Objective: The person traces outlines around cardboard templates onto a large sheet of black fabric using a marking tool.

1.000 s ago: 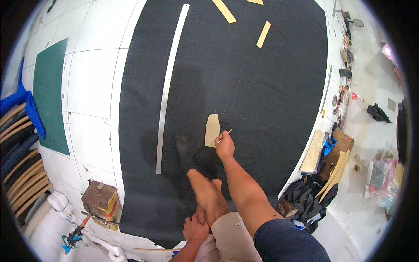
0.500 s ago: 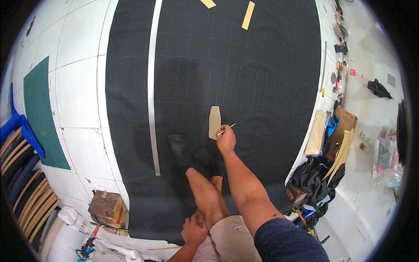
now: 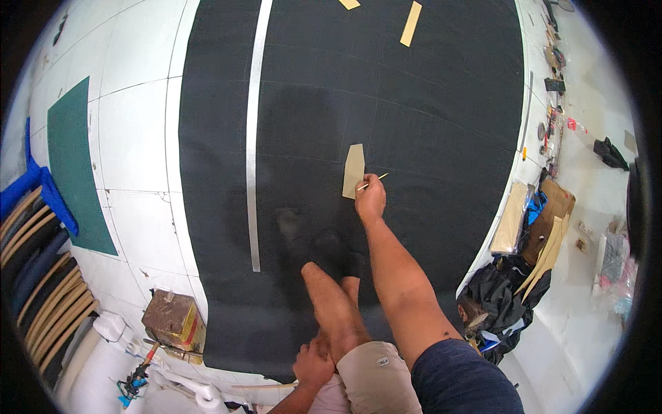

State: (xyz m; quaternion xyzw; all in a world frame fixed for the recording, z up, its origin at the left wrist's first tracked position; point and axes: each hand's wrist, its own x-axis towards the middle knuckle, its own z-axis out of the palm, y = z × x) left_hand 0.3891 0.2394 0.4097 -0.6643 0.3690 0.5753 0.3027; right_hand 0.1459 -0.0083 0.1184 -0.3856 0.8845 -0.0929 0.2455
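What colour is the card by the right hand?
The card is light tan, seen best in the head view.

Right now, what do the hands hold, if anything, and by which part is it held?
The right hand holds a thin, pale pencil-like tool near its middle, both ends showing. The left hand rests against the leg.

My right hand holds a thin pale stick at the right edge of a beige card on a wide black sheet. Near, my left hand rests against my leg. To the left lies a long metal ruler; far off, a yellow strip.
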